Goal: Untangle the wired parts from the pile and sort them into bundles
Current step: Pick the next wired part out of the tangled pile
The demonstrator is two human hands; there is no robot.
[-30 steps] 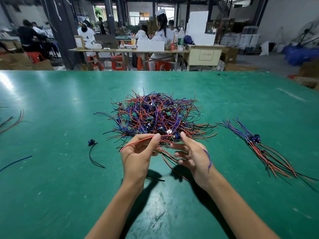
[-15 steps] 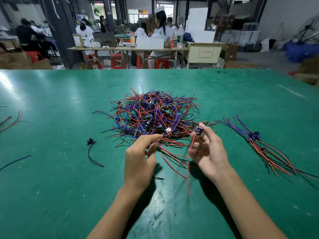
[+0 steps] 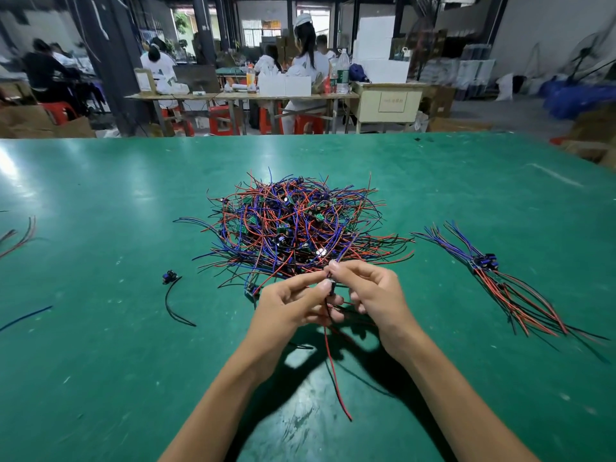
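Hands now together on wired part

Your wide green table carries a tangled pile of red and blue wires at its centre. To your right lies a sorted wire bundle; to your left, a lone black-wired part.

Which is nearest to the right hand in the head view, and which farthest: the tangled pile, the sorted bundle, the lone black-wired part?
From the right hand:
1. Tangled pile, just ahead of it.
2. Sorted bundle, to its right.
3. Lone black-wired part, far left, beyond the left hand.
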